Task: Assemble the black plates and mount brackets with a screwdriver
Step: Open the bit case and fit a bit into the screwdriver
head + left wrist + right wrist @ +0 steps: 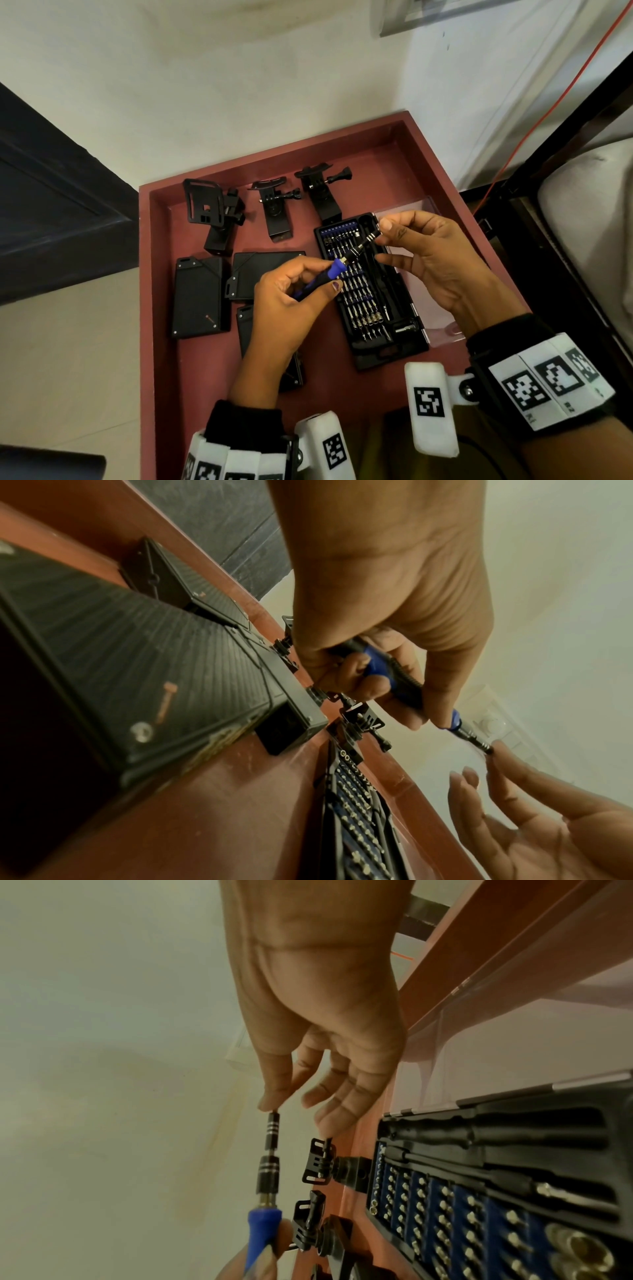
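My left hand (308,284) grips the blue and black handle of the screwdriver (342,263), which points up and to the right over the bit case. The thumb and forefinger of my right hand (388,233) pinch the far end of its black ringed shaft (272,1129); the other fingers are spread loose. Whether a bit sits in that end is hidden. Black plates lie flat in the red tray: one at left (200,298), one in the middle (263,274), one partly under my left hand (246,329). Three mount brackets (212,212) (274,209) (322,192) stand along the tray's far side.
The open bit case (370,308), with several rows of bits, lies at the right of the red tray (164,342), its clear lid (411,212) folded out to the right. A dark frame and an orange cable (534,123) stand right of the tray; pale floor lies beyond.
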`<state>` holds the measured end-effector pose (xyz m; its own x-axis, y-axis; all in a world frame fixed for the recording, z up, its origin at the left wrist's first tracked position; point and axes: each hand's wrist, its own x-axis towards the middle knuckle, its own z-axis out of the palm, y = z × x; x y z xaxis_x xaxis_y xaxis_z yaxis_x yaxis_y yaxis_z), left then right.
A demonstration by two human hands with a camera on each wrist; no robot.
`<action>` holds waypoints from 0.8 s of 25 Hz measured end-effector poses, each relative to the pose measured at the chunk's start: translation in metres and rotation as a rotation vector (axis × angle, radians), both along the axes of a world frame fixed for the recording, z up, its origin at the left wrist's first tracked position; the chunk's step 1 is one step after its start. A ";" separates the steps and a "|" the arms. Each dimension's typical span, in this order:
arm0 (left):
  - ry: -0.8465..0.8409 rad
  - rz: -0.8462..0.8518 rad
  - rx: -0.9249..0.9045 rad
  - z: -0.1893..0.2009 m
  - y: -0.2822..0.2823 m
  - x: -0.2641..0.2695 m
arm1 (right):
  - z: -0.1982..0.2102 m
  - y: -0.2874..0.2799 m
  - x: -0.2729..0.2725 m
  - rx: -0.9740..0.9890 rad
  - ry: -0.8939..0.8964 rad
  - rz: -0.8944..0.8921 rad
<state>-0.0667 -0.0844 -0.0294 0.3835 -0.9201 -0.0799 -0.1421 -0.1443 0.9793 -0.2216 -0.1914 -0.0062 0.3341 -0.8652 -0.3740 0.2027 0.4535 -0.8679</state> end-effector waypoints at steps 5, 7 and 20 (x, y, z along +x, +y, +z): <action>-0.064 -0.011 -0.027 0.000 0.001 0.000 | -0.002 -0.001 -0.002 0.038 0.054 0.055; -0.102 -0.015 -0.026 0.000 0.001 0.002 | -0.002 0.000 -0.001 0.043 0.061 0.066; -0.064 0.011 0.045 0.011 0.003 0.002 | 0.004 0.005 0.009 0.051 -0.091 0.054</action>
<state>-0.0647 -0.0816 -0.0181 0.3989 -0.9119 -0.0965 -0.2020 -0.1901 0.9608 -0.2126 -0.1861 -0.0018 0.4141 -0.8257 -0.3831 0.2536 0.5089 -0.8226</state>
